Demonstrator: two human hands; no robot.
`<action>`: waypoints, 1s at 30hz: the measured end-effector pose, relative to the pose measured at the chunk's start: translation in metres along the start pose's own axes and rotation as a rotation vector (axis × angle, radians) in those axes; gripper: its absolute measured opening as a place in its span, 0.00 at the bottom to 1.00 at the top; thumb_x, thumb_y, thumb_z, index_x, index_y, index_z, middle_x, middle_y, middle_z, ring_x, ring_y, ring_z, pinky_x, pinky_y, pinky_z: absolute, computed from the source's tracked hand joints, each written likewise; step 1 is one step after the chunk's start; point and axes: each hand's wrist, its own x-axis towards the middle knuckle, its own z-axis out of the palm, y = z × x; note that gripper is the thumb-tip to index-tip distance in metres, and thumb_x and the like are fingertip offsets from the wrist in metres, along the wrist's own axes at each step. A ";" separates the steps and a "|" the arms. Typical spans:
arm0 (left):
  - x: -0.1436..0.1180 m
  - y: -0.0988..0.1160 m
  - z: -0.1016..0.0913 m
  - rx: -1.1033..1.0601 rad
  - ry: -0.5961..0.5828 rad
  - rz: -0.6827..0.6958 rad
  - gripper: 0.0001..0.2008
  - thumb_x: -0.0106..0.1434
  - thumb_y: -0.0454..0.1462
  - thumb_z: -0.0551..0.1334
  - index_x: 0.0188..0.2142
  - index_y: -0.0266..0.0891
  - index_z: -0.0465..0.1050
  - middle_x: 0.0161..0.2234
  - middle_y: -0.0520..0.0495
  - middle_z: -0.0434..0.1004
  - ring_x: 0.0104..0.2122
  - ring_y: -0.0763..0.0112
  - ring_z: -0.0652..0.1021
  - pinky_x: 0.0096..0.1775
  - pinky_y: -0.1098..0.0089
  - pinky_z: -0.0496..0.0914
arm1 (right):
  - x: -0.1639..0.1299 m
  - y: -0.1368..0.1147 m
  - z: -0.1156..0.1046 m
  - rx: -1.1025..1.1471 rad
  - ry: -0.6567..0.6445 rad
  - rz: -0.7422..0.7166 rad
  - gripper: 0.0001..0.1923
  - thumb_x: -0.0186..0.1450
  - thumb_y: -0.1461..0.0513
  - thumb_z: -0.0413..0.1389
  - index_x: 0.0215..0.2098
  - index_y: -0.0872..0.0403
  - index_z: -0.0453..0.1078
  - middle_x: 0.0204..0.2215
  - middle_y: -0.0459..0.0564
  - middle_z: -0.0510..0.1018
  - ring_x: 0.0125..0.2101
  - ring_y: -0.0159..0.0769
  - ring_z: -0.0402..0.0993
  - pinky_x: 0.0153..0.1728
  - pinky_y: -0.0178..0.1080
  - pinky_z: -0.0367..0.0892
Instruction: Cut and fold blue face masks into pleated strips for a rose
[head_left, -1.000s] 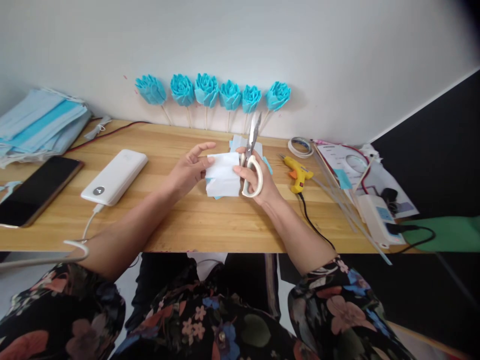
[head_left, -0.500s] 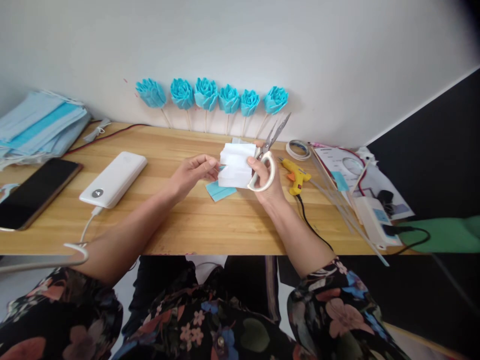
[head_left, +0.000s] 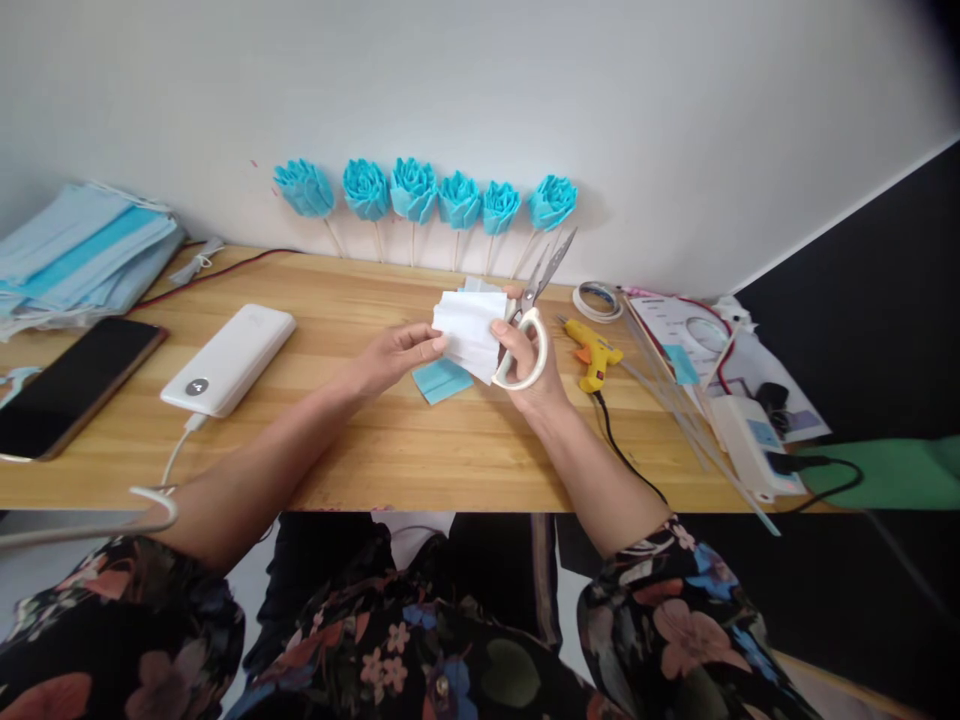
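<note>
My left hand point(head_left: 409, 352) pinches the left edge of a small white sheet point(head_left: 471, 325), thin like mask fabric. With thumb on top, my right hand point(head_left: 534, 365) grips the sheet's right side. The same hand also carries white-handled scissors point(head_left: 531, 318), their blades parted and pointing up and away from me. Below the sheet, a folded blue fabric piece point(head_left: 442, 380) lies on the wooden table point(head_left: 360, 455). A pale scrap point(head_left: 474, 284) shows just behind the sheet.
Several blue fabric flowers point(head_left: 414, 190) on sticks lean against the wall. To the right are a yellow glue gun point(head_left: 592, 352), a tape roll point(head_left: 598, 300) and a power strip point(head_left: 754, 440). A power bank point(head_left: 229, 360), phone point(head_left: 79, 385) and stacked masks point(head_left: 86, 245) lie left.
The slit that split the white sheet's left side no longer shows; its surface looks continuous. My left hand has shifted slightly and now holds the sheet's left edge. The scissors tilt a little differently.
</note>
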 end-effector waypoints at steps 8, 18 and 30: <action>0.005 -0.005 -0.006 -0.151 0.155 0.094 0.12 0.55 0.42 0.74 0.31 0.37 0.76 0.30 0.50 0.77 0.32 0.73 0.76 0.40 0.70 0.70 | 0.001 0.000 0.000 -0.024 0.005 0.033 0.33 0.56 0.51 0.64 0.59 0.41 0.62 0.39 0.47 0.72 0.38 0.37 0.72 0.36 0.40 0.72; 0.003 -0.005 0.007 -0.237 0.009 -0.041 0.19 0.52 0.44 0.76 0.38 0.36 0.78 0.37 0.45 0.81 0.38 0.66 0.79 0.45 0.65 0.72 | 0.000 0.006 0.003 0.022 -0.013 0.036 0.34 0.56 0.52 0.66 0.59 0.40 0.62 0.36 0.44 0.71 0.35 0.35 0.71 0.36 0.40 0.72; 0.002 0.003 -0.005 -0.230 0.175 -0.011 0.13 0.56 0.42 0.72 0.30 0.36 0.74 0.28 0.48 0.79 0.27 0.71 0.76 0.31 0.71 0.70 | -0.003 0.003 0.007 -0.021 -0.122 0.155 0.31 0.56 0.46 0.66 0.54 0.46 0.66 0.29 0.43 0.72 0.28 0.32 0.72 0.28 0.39 0.71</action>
